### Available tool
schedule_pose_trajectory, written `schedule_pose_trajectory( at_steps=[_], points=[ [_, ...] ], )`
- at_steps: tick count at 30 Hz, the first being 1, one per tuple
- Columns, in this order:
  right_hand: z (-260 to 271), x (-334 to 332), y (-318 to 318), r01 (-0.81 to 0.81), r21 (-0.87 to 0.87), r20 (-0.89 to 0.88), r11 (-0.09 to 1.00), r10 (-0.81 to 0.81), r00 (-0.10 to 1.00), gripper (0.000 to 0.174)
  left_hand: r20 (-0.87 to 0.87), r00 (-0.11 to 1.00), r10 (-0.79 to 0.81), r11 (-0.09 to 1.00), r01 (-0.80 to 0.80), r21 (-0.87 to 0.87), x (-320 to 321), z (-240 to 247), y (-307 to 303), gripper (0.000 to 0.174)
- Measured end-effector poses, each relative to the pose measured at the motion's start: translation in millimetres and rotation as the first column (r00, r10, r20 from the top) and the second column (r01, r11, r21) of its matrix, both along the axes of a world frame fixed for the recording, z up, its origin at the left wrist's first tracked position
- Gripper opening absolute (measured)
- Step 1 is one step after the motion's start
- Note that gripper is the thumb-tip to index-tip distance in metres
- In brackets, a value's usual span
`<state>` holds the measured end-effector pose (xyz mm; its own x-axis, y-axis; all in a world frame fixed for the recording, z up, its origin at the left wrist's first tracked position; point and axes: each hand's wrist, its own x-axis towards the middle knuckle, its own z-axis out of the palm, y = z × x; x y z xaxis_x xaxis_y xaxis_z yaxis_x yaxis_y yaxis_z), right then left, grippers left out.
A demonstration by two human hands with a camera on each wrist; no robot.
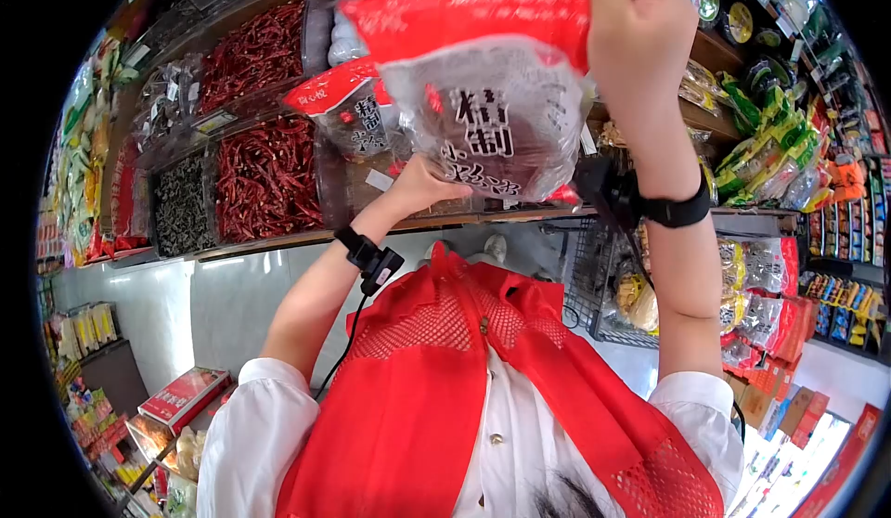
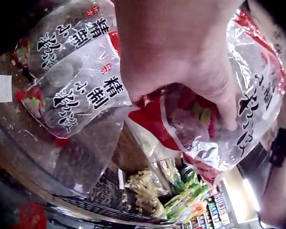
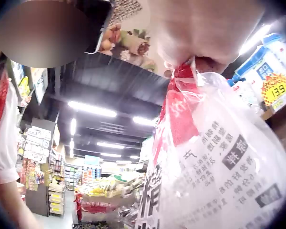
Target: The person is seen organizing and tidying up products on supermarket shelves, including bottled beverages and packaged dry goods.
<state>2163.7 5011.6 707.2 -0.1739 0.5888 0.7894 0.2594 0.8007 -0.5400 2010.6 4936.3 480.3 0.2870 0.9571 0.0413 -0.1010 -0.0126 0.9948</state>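
Note:
A clear plastic bag with a red top band and black lettering point(image 1: 492, 100) hangs from the right hand point(image 1: 640, 40), whose fingers pinch its upper corner. In the right wrist view the right hand point(image 3: 205, 33) grips the bunched red top of the bag point(image 3: 219, 157). At the bag's lower left edge is the left hand point(image 1: 422, 187); in the left wrist view that hand point(image 2: 181, 62) has its thumb and fingers round the bottom of the bag point(image 2: 252, 95). Similar bags point(image 2: 81, 90) lie beside it on the shelf.
Bins of dried red chillies point(image 1: 269, 179) and dark dried goods point(image 1: 183, 204) stand on the left of the shelf. A wire cart point(image 1: 585, 277) stands at the right below the shelf edge. Green and yellow packets point(image 1: 770, 151) fill the right side.

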Motion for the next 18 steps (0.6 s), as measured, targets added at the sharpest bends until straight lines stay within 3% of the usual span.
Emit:
schedule_pose_trajectory(
  at_steps=[1, 3, 4, 5, 7, 9, 11, 13, 14, 15, 16, 18],
  points=[
    [-2, 5, 10, 0.000, 0.002, 0.000, 1.000, 0.000, 1.000, 0.008, 0.000, 1.000, 0.000, 1.000, 0.000, 0.002, -1, 1, -2, 0.048],
    [2, 13, 18, -0.205, -0.340, -0.281, 0.918, 0.109, 0.954, 0.019, 0.098, 0.994, 0.047, 0.995, -0.037, -0.093, -3, 21, -11, 0.042],
    [2, 22, 12, -0.051, -0.365, -0.127, 0.930, 0.004, 0.992, 0.024, 0.037, 0.999, 0.009, 0.994, -0.005, -0.107, -9, 6, -12, 0.034],
    [-10, 34, 12, -0.051, -0.364, -0.127, 0.930, 0.004, 0.992, 0.024, 0.037, 0.999, 0.009, 0.994, -0.005, -0.105, -12, 14, -17, 0.034],
    [-62, 61, 13, 0.007, -0.284, 0.228, 0.959, 0.060, 0.972, 0.031, 0.113, 0.977, 0.179, 0.885, -0.110, -0.453, -15, 35, -33, 0.026],
    [-89, 63, -23, 0.051, -0.710, 0.265, 0.703, 0.199, 0.944, 0.044, 0.075, 0.967, 0.242, 0.867, -0.180, -0.465, -24, 31, -40, 0.021],
    [-128, 54, -50, -0.017, -0.775, 0.241, 0.632, 0.320, 0.916, 0.052, 0.013, 0.956, 0.292, 0.858, -0.256, -0.446, -34, 34, -47, 0.022],
    [-154, 39, -71, 0.008, -0.824, 0.183, 0.567, 0.253, 0.950, 0.042, -0.056, 0.961, 0.272, 0.883, -0.272, -0.382, -40, 27, -52, 0.028],
    [-170, 35, -71, 0.000, -0.825, 0.176, 0.565, 0.257, 0.950, 0.042, -0.083, 0.944, 0.319, 0.847, -0.324, -0.421, -46, 16, -51, 0.033],
    [-189, 31, -70, 0.050, -0.816, 0.170, 0.575, 0.157, 0.973, 0.035, -0.112, 0.924, 0.365, 0.807, -0.374, -0.458, -50, 6, -51, 0.037],
    [-204, 29, -68, 0.101, -0.808, 0.162, 0.581, 0.053, 0.985, 0.030, -0.070, 0.920, 0.387, 0.805, -0.374, -0.460, -54, -1, -51, 0.043],
    [-226, 24, -66, 0.144, -0.808, 0.193, 0.571, 0.026, 0.981, 0.028, 0.004, 0.884, 0.468, 0.746, -0.392, -0.538, -52, 10, -52, 0.039]
  ],
)
